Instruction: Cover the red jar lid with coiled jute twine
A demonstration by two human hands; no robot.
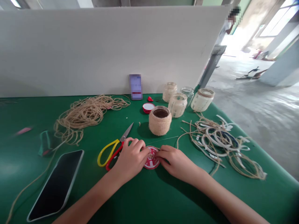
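My left hand (130, 158) and my right hand (177, 163) meet at a round red and white jar lid (151, 159), their fingertips gripping it from opposite sides on the green table (93, 193). A thin needle or wire (162, 140) runs from the lid toward the upper right. Just beyond my left hand lie scissors (114, 152) with yellow and red handles. A jar wrapped in jute twine (160, 123) stands above the lid. My fingers hide part of the lid's face.
A loose heap of jute twine (86, 115) lies at left, and a black smartphone (56, 183) lies near the front. Twine tangled with white strips (217, 141) sits at right. Several glass jars (177, 105) and a small red cap (148, 108) stand against a white panel (105, 49).
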